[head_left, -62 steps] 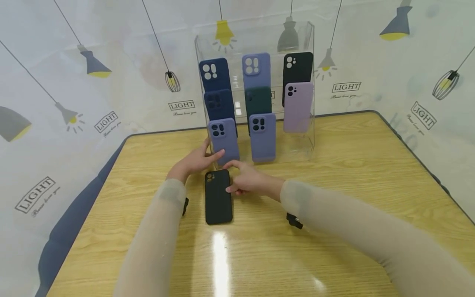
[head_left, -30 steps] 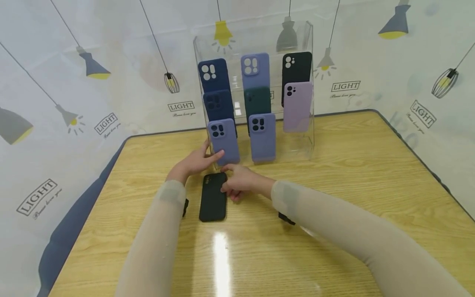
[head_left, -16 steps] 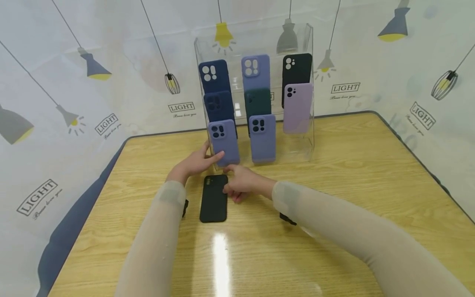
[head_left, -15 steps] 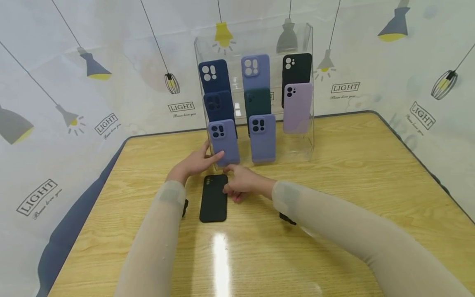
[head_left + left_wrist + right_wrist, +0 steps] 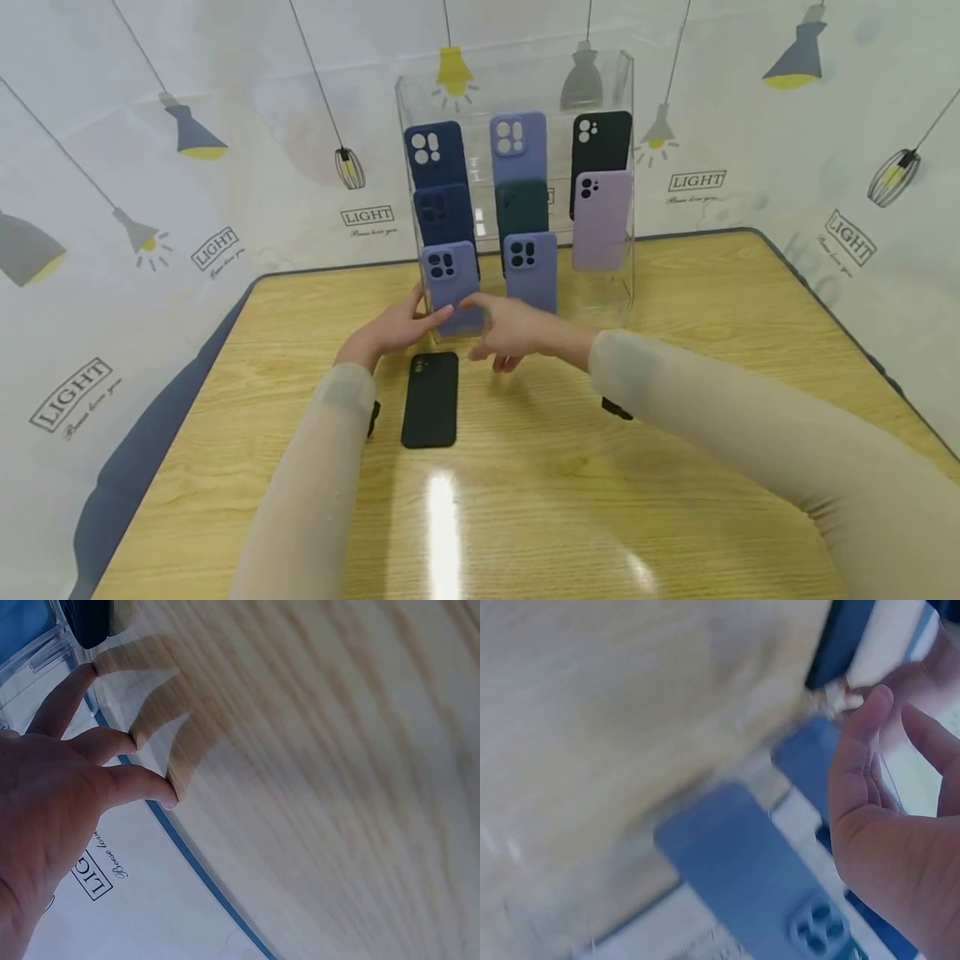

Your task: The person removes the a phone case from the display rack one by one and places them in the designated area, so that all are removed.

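Observation:
A black phone case [image 5: 430, 404] lies flat on the wooden table in front of a clear acrylic display stand [image 5: 592, 300]. My left hand [image 5: 393, 327] is at the stand's lower left corner, its thumb over the front of the lower left purple phone case [image 5: 452, 279]. In the left wrist view that hand's fingers [image 5: 135, 784] are spread, their tips down at the tabletop. My right hand [image 5: 513, 327] is raised in front of the bottom row, thumb and index finger apart with nothing between them. It partly covers the lower middle purple phone case [image 5: 531, 271].
Higher on the stand are navy phone cases [image 5: 437, 154], a lavender-blue one [image 5: 519, 150], a dark green one [image 5: 522, 204], a black one [image 5: 603, 142] and a pink-lilac one [image 5: 602, 225]. A lamp-patterned sheet [image 5: 300, 225] rises behind the wooden table [image 5: 525, 500].
My right hand has lifted off the black phone case and moved up and to the right. That case has shifted slightly left since the oldest frame. The left hand has stayed put.

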A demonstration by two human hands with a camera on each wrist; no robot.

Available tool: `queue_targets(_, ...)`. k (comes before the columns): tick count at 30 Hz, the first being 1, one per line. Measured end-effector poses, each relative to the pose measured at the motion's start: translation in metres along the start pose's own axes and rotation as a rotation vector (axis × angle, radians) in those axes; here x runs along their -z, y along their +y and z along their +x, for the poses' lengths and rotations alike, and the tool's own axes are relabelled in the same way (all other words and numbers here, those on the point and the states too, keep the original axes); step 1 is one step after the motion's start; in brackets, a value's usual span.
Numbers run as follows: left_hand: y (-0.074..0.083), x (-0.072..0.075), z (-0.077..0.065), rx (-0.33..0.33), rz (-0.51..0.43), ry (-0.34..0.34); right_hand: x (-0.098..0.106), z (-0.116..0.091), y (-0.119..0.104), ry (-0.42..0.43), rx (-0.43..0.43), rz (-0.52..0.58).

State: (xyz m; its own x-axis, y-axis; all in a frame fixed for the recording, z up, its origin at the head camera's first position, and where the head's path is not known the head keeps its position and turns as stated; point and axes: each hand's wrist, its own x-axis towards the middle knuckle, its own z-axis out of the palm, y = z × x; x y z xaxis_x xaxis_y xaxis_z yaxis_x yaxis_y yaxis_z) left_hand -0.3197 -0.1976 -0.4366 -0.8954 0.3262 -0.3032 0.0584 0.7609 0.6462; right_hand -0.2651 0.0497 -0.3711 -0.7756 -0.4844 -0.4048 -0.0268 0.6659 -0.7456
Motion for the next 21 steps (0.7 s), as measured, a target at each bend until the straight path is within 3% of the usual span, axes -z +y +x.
queue_targets(6, 0.002, 0.000, -0.001, -0.005, -0.007, -0.006, 0.045, -0.024, -0.005, 0.169, 0.088, -0.148)
queue_targets(12, 0.001, 0.000, -0.001, -0.006, 0.009, -0.013, 0.081, -0.038, 0.005, 0.375, 0.124, -0.312)
queue_targets(17, 0.003, 0.001, -0.002, 0.001, 0.011, -0.017, 0.096, -0.042, 0.021, 0.509, 0.156, -0.483)
queue_targets(21, 0.004, 0.001, -0.004, 0.006, 0.019, -0.012, 0.097, -0.038, 0.036, 0.511, 0.119, -0.564)
